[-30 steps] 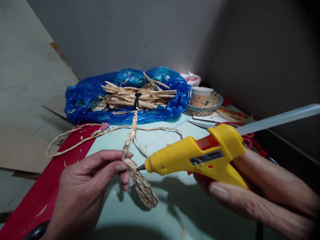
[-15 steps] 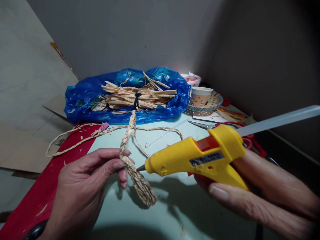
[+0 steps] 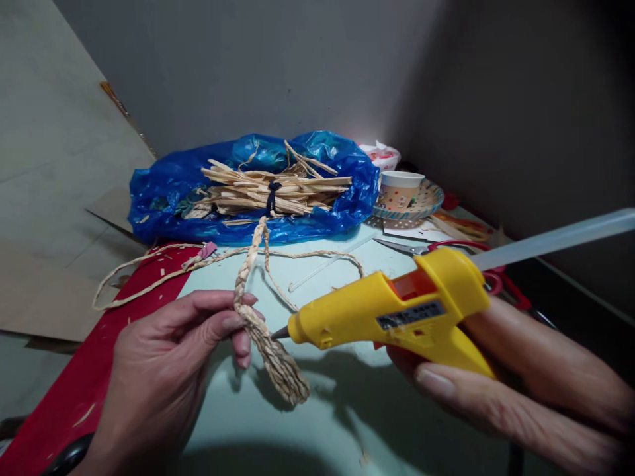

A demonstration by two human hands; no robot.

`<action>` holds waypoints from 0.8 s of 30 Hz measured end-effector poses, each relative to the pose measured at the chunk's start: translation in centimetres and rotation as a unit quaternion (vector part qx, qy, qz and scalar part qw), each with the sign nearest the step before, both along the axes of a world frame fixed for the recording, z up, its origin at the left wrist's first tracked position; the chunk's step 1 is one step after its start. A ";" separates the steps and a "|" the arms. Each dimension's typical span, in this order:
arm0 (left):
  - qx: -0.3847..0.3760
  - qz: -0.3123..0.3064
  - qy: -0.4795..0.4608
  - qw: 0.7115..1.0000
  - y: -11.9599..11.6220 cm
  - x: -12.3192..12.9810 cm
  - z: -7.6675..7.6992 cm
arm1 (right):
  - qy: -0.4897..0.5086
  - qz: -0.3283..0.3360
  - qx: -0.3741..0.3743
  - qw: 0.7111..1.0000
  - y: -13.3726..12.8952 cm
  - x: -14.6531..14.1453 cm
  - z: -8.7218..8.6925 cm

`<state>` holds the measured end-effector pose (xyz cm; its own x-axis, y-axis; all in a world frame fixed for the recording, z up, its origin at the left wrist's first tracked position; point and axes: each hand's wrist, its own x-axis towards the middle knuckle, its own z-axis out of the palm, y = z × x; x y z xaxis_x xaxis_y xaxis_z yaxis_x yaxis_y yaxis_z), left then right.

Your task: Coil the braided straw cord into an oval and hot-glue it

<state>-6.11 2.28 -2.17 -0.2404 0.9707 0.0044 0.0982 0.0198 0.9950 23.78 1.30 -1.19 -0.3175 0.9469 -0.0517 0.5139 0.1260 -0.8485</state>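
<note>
Thumb and fingers of my left hand [image 3: 173, 357] pinch a braided straw piece [image 3: 278, 360], whose thick coiled end hangs down to the right and whose thinner braid runs up toward the blue bag. My right hand [image 3: 516, 377] is wrapped round the handle of a yellow glue gun [image 3: 367, 311]. A clear glue stick [image 3: 560, 238] juts from the gun's rear. The metal nozzle [image 3: 280, 333] is at the edge of the coiled braid; whether it touches is hard to tell.
A bundle of dry straw [image 3: 278, 192] tied in black lies on a blue plastic bag [image 3: 169, 178]. Behind the gun are a paper cup [image 3: 399, 192] on a woven plate [image 3: 431, 198] and red-handled scissors [image 3: 411, 248]. Thin cord [image 3: 149, 287] loops over a red strip [image 3: 74, 396].
My left hand and the braid have shifted very slightly up and left. The glue gun has barely moved and its nozzle stays at the braid.
</note>
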 end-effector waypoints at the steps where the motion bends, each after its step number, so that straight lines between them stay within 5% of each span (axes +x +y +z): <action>1: -0.004 -0.001 -0.001 1.000 0.0 -0.1 0.0 | -0.007 -0.003 0.009 1.000 0.1 -0.1 0.1; 10: -0.016 0.023 -0.038 0.999 0.0 0.3 0.3 | -0.032 -0.032 0.031 0.999 -0.6 0.5 -0.9; 18: -0.014 0.059 -0.046 0.997 -0.2 1.4 1.3 | -0.013 0.015 -0.007 1.000 0.0 0.1 -0.3; 24: -0.005 0.037 -0.051 0.998 0.0 1.1 1.2 | 0.005 0.002 0.018 1.000 -0.3 0.5 -0.6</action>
